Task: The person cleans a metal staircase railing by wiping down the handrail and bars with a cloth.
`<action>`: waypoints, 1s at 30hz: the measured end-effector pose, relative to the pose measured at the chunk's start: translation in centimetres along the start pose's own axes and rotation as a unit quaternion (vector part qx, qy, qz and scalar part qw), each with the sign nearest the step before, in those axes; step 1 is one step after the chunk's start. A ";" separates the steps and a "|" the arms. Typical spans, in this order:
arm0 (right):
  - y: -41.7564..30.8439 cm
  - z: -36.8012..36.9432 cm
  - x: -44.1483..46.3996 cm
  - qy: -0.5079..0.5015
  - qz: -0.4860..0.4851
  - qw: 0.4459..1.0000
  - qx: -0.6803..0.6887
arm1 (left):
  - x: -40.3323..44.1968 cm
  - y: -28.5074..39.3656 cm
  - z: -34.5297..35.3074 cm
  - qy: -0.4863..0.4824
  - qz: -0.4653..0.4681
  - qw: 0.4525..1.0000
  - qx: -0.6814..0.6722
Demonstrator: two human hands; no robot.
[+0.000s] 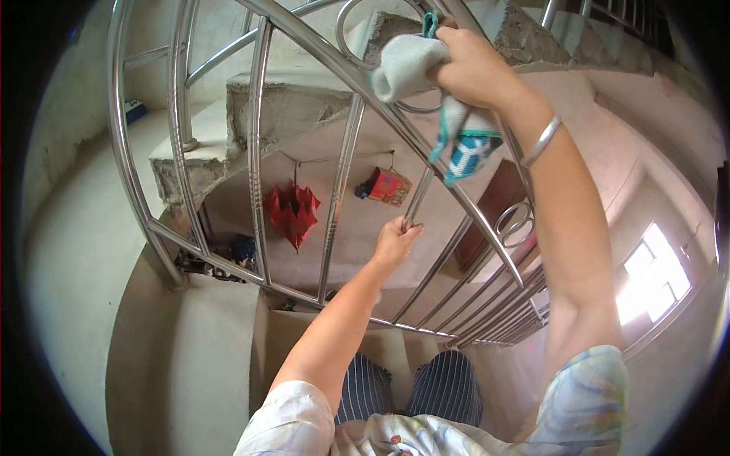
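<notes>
My right hand (473, 70) is raised at the top of the view, closed on a white and teal cloth (411, 64). Part of the cloth hangs below the fist, beside the shiny metal handrail (323, 49). A silver bangle (542, 140) circles that wrist. Lower down, my left hand (397, 239) wraps round an upright bar (419, 196) of the stair railing. Ring-shaped metal ornaments (515, 224) are set into the railing, and one near the cloth is partly hidden behind it.
Concrete steps (205, 334) lie left of and below me, and a rough-edged upper flight (281, 106) rises beyond the railing. Through the bars I see a red hanging item (293, 216) and a red-and-brown bag (388, 187). A bright window (654, 273) is at right.
</notes>
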State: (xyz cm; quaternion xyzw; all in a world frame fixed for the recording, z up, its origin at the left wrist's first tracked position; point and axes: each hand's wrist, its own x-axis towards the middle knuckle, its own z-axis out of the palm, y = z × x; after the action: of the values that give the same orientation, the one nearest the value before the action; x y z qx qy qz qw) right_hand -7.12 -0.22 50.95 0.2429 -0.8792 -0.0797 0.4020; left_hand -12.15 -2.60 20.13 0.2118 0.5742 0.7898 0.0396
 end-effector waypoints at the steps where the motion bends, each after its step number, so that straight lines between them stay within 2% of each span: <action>1: 0.2 0.3 0.1 -0.002 0.014 0.998 0.068 | -0.2 0.1 0.0 -0.003 -0.008 1.000 -0.001; 3: -0.3 0.0 -0.8 -0.002 0.022 0.986 0.167 | 0.2 -0.6 -0.3 -0.017 0.007 1.000 -0.007; 5: -0.8 1.2 -3.9 -0.150 0.017 0.978 0.144 | 0.6 -1.3 -0.2 -0.028 0.026 0.999 -0.022; 6: -2.1 2.3 -6.7 -0.160 -0.078 0.979 0.095 | 0.8 -1.4 -0.2 -0.013 0.030 0.999 -0.036; 7: -3.4 2.6 -8.7 -0.157 -0.060 0.985 0.044 | 0.8 -1.6 -0.1 0.001 0.032 0.998 -0.049; 8: -3.9 2.6 -9.8 -0.132 -0.029 0.987 0.093 | 0.7 -1.3 -0.1 0.002 0.033 0.998 -0.050; 10: -3.5 2.1 -9.5 -0.012 -0.052 0.991 0.125 | -0.2 -0.1 0.0 0.002 0.034 0.997 -0.072; 12: -3.0 0.6 -7.8 0.116 -0.086 0.986 0.078 | -0.2 0.2 -0.2 -0.007 0.038 0.998 -0.040; 13: -2.7 0.3 -6.7 0.144 -0.072 0.986 0.049 | -0.2 0.2 -0.1 -0.012 0.018 0.999 -0.029; 16: -1.5 0.7 -4.1 0.174 -0.108 0.975 -0.081 | 0.1 -0.2 -0.2 -0.017 0.013 0.999 -0.025; 17: -1.5 1.1 -3.7 0.173 -0.109 0.975 -0.080 | 0.2 -0.5 -0.2 -0.020 0.024 0.999 -0.033; 19: -2.1 1.7 -3.0 0.078 -0.042 0.984 -0.152 | 0.0 -0.5 -0.1 -0.019 0.019 0.999 -0.034; 20: -2.2 2.0 -2.9 0.077 -0.042 0.985 -0.151 | 0.0 -0.4 -0.2 -0.018 0.013 0.999 -0.032; 23: -2.3 3.2 -2.4 0.050 -0.036 0.990 -0.124 | 0.3 -0.7 -0.5 -0.019 0.029 0.999 0.035; 25: -2.0 3.9 -2.0 0.061 -0.056 0.996 0.019 | 0.1 -0.6 -0.5 -0.011 0.030 0.998 0.053; 26: -2.2 4.6 -2.6 0.060 -0.053 0.997 0.020 | 0.0 -0.4 -0.4 -0.002 0.035 0.997 0.070; 27: -2.7 5.3 -3.8 -0.009 -0.101 0.979 0.176 | 0.1 -0.1 -0.5 -0.004 0.035 0.997 0.071; 28: -3.5 5.6 -5.1 -0.078 -0.146 0.931 0.325 | 0.2 0.1 -0.6 -0.013 -0.069 0.986 -0.150; 29: -5.0 5.1 -7.0 -0.093 -0.148 0.952 0.253 | 0.4 0.4 -0.4 -0.024 -0.168 0.916 -0.362; 30: -6.3 4.3 -8.5 -0.109 -0.149 0.966 0.179 | 0.2 0.8 0.0 -0.029 -0.166 0.916 -0.365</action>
State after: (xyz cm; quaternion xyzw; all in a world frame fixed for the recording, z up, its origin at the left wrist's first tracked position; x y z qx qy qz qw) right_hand -3.26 -1.77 40.26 0.4291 -0.8715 -0.0057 0.2371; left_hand -12.16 -2.87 20.91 0.1072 0.2718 0.9199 0.2616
